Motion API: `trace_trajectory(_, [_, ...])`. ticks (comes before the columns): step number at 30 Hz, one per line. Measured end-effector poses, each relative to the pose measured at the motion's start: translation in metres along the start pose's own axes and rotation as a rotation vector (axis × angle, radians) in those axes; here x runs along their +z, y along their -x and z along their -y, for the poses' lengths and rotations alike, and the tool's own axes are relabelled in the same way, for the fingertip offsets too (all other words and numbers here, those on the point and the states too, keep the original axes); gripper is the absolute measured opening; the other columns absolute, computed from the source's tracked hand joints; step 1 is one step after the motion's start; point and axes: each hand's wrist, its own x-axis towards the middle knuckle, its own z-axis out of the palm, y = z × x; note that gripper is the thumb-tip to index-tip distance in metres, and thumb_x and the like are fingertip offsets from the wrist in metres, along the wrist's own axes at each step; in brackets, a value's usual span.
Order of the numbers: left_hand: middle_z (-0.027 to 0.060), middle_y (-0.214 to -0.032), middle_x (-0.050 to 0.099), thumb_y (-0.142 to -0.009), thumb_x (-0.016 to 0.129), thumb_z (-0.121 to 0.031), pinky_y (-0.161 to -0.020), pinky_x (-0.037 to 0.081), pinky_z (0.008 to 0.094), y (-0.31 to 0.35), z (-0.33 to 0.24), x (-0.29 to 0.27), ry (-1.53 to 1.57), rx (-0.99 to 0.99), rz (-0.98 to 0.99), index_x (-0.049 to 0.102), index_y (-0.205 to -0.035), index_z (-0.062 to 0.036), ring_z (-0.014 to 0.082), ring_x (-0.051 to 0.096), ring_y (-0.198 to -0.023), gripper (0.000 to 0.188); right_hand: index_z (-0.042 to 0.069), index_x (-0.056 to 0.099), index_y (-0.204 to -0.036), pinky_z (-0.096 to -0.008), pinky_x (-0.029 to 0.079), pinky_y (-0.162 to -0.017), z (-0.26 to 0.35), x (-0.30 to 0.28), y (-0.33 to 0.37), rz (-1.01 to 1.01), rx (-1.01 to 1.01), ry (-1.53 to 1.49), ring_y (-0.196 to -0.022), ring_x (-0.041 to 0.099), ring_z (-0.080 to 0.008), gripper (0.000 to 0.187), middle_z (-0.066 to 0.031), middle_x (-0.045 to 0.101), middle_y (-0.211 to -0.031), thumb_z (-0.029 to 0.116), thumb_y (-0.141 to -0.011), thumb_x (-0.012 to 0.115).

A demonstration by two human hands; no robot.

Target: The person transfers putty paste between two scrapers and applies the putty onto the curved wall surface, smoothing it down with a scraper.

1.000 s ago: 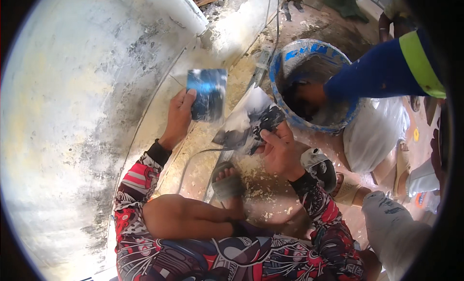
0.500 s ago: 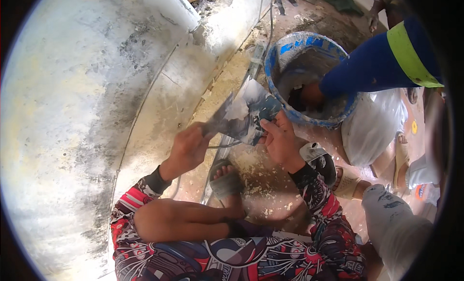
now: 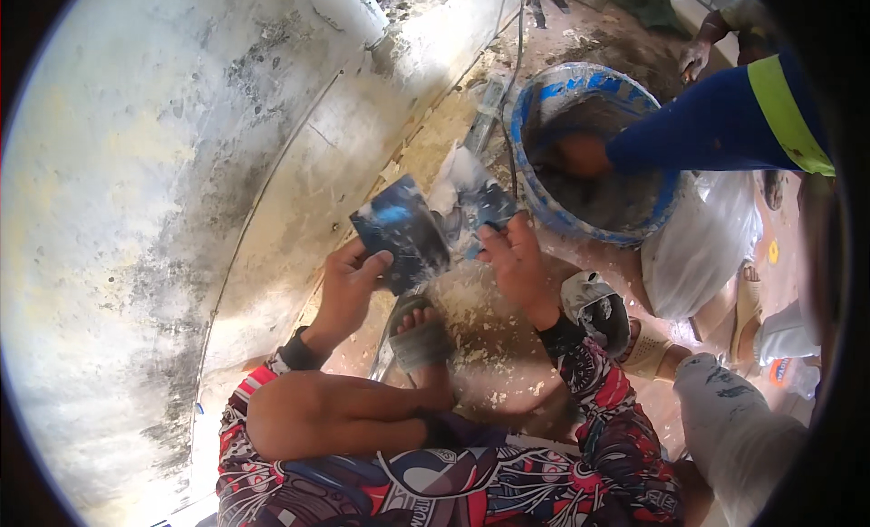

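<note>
My left hand (image 3: pixel 346 287) is closed on a dark, thin rectangular spreader plate (image 3: pixel 403 230), its broad face turned up and smeared with pale streaks. Close beside it, my right hand (image 3: pixel 520 266) pinches a second dark spreader plate (image 3: pixel 489 206) by its near corner. Whitish-grey paste (image 3: pixel 442 196) sits on that second plate along its left side. The two plates lie edge to edge, and I cannot tell whether they touch. Both are held above the floor, over my sandalled foot (image 3: pixel 421 344).
At right stands a blue-rimmed bucket (image 3: pixel 675 201) coated with grey paste; a co-worker's blue-sleeved arm (image 3: pixel 707 124) reaches into it. A stained pale wall (image 3: pixel 181 183) curves along the left. A cable (image 3: pixel 519 47), a white plastic sack (image 3: pixel 689 255) and other people's feet (image 3: pixel 648 346) are nearby.
My left hand has drawn left and turned its plate from a blurred slant to broad face up, off the right one. The co-worker's hand has shifted inside the bucket.
</note>
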Motion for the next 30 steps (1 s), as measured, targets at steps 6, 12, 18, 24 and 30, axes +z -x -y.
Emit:
trace_trajectory(6, [0.0088,-0.108,0.068,-0.095,0.056,-0.007,-0.082,0.058,0.0362,-0.012,-0.014,-0.002,0.310,-0.041,0.043,0.060,-0.116,0.0017,0.0164,0.067,-0.094,0.023,0.005,0.039,-0.146,-0.0474,0.045,-0.068,0.002,0.010,0.011,0.290,-0.357,0.679,-0.076,0.059,-0.0422,0.051,-0.0273,0.060,-0.080,0.006,-0.096,0.046])
trace_trajectory(12, [0.0068,-0.105,0.069,-0.097,0.055,-0.007,-0.073,0.053,0.0263,-0.023,-0.053,-0.016,0.266,0.215,0.036,0.062,-0.114,0.0024,0.0135,0.065,-0.086,0.020,0.003,0.041,-0.141,-0.0467,0.050,-0.075,-0.017,-0.001,0.019,0.310,-0.208,0.855,-0.080,0.064,-0.0371,0.048,-0.0243,0.062,-0.086,0.004,-0.093,0.049])
trace_trajectory(18, [0.0076,-0.075,0.068,-0.092,0.062,-0.006,-0.058,0.046,0.0265,-0.018,-0.064,-0.006,-0.607,0.636,-0.226,0.069,-0.098,-0.0005,0.0159,0.060,-0.061,0.010,0.005,0.049,-0.128,-0.0383,0.060,-0.081,-0.023,0.001,0.002,0.066,0.176,-0.284,-0.088,0.068,-0.0232,0.032,-0.0089,0.062,-0.110,0.005,-0.096,0.051])
trace_trajectory(24, [0.0166,-0.083,0.064,-0.080,0.062,0.010,-0.062,0.050,0.0388,-0.014,-0.047,0.011,-0.995,0.952,0.006,0.058,-0.126,-0.0037,0.0332,0.064,-0.074,0.048,0.008,0.048,-0.128,-0.0390,0.061,-0.079,-0.015,0.016,0.001,0.096,0.192,-0.625,-0.098,0.066,-0.0171,0.031,-0.0042,0.061,-0.113,0.004,-0.097,0.050])
trace_trajectory(30, [0.0164,-0.082,0.062,-0.077,0.060,0.008,-0.063,0.050,0.0431,-0.018,-0.026,0.002,-1.220,0.849,0.170,0.056,-0.125,0.0016,0.0347,0.062,-0.075,0.050,0.008,0.052,-0.124,-0.0337,0.060,-0.072,-0.012,0.005,0.003,0.040,0.174,-0.564,-0.088,0.065,-0.0120,0.028,-0.0022,0.061,-0.109,0.007,-0.096,0.053])
